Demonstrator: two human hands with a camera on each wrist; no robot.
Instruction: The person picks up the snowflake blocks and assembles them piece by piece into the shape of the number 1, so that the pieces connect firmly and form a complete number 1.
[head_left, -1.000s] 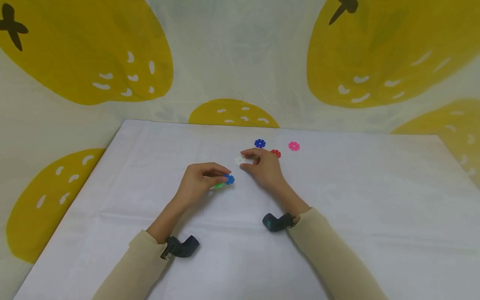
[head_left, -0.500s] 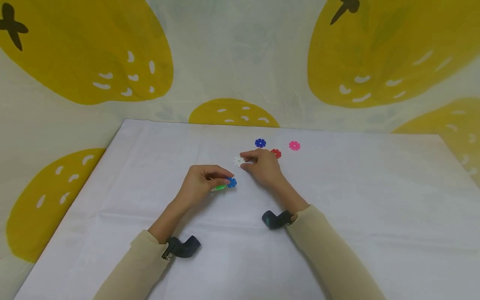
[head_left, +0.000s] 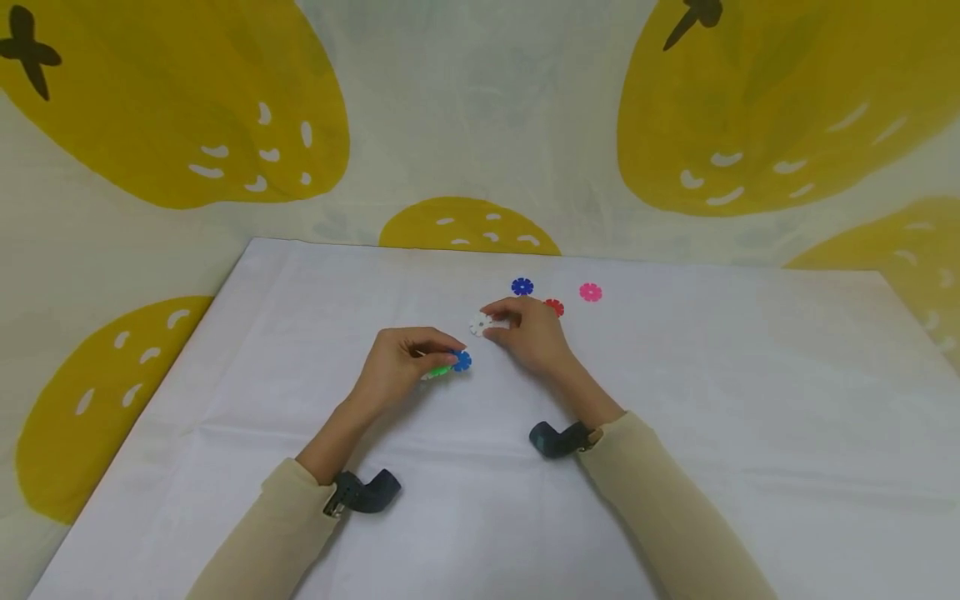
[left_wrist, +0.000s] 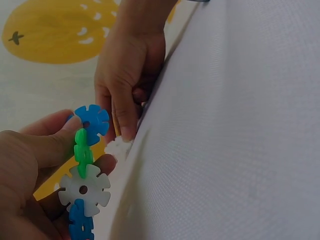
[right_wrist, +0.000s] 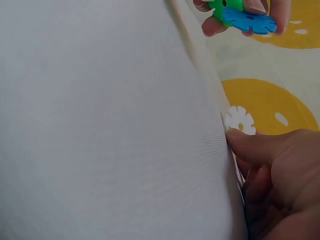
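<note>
My left hand [head_left: 397, 367] pinches a light blue notched disc [head_left: 462, 360] at the end of a joined chain. In the left wrist view, a green disc [left_wrist: 83, 152] slots into that blue disc [left_wrist: 95, 122], then come a white disc [left_wrist: 84, 190] and another blue disc [left_wrist: 80, 222]; a bit of red shows at the frame's bottom edge. My right hand [head_left: 534, 340] pinches a separate white disc [head_left: 479, 324] between thumb and fingers, behind and right of the chain. That white disc [right_wrist: 240, 121] also shows at the thumb tip in the right wrist view. The two hands are apart.
On the white-covered table [head_left: 675, 375], a dark blue disc [head_left: 522, 287] and a pink disc [head_left: 591, 292] lie near the back edge. A red disc [head_left: 554, 307] lies just behind my right hand, partly covered by it. Patterned fabric hangs behind the table.
My left hand with the chain dipped slightly toward the front right, then rose back a little. My right hand keeps its pinch on the white disc, which has tilted slightly.
</note>
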